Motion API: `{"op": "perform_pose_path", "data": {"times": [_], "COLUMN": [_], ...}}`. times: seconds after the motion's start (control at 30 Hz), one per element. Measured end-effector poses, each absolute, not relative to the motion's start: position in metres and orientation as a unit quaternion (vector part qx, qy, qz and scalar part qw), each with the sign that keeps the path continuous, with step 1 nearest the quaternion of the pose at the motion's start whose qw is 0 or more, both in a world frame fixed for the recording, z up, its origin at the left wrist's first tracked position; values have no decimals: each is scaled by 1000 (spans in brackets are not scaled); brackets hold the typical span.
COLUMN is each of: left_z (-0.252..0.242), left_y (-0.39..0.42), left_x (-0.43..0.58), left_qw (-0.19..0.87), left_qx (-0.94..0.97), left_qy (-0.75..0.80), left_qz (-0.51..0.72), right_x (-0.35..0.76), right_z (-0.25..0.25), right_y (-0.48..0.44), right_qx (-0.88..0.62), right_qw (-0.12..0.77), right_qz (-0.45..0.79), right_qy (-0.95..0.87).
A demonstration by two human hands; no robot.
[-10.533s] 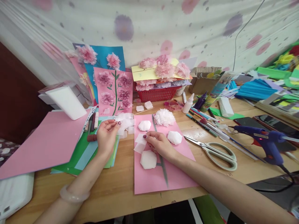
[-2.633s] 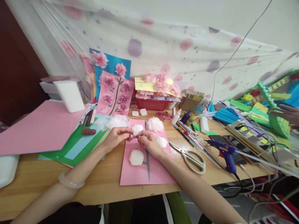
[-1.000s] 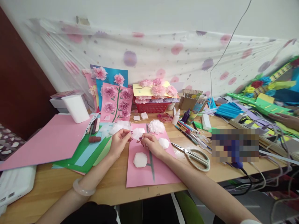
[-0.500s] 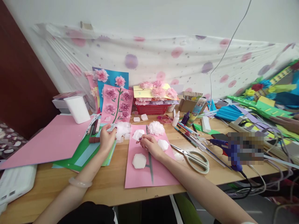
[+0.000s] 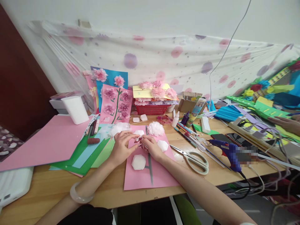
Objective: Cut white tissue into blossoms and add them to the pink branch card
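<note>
A pink sheet with a painted dark green stem lies before me. On it are a fluffy white tissue flower and flat white tissue pieces, one of them right of the stem. Above the sheet, my left hand meets my right hand at the fingertips. Between thumb and fingers, the left pinches what looks like a small bit of white tissue paper. My right hand is closed, and its fingers hide whatever is in them. A pile of thin white tissue lies just behind my left hand.
Scissors, pens and a blue glue gun lie to the right, near tangled cables. Coloured sheets are stacked left. Behind stand a flower picture, a red basket and glue bottles. Another person's hand is far right.
My left hand has moved right, from the tissue pile to my right hand's fingertips. My right hand has stayed almost in place over the pink sheet.
</note>
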State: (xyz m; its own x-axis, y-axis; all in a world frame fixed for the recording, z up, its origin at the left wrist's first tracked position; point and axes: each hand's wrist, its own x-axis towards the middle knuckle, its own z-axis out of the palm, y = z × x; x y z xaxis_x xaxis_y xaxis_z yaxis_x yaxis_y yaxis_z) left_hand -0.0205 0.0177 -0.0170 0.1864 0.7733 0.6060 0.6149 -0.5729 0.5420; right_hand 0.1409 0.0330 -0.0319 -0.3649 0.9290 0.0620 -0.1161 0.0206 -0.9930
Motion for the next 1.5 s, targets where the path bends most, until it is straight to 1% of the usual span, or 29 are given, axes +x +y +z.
{"op": "perform_pose_path", "data": {"times": [0.13,0.23,0.33,0.63,1.0,1.5], "left_z": [-19,-21,-22,-15,-16,-20], "left_y": [20,21,20,16,19,23], "left_x": [-20,-21,-21,-19,-20,-21], "left_qw": [165,234,271,299,408,467], "left_qx": [715,686,673,665,591,551], "left_qy": [460,466,464,461,458,439], "left_qz": [500,508,508,506,523,534], "right_x": [141,141,142,143,143,141], "right_z": [-30,-29,-30,-31,-30,-27], "right_y": [31,31,31,33,31,30], "right_qx": [-341,-334,-337,-353,-365,-359], "right_qw": [437,440,445,455,447,457], "right_qz": [609,607,599,566,551,539], "right_qy": [-568,-572,-574,-589,-603,-609]}}
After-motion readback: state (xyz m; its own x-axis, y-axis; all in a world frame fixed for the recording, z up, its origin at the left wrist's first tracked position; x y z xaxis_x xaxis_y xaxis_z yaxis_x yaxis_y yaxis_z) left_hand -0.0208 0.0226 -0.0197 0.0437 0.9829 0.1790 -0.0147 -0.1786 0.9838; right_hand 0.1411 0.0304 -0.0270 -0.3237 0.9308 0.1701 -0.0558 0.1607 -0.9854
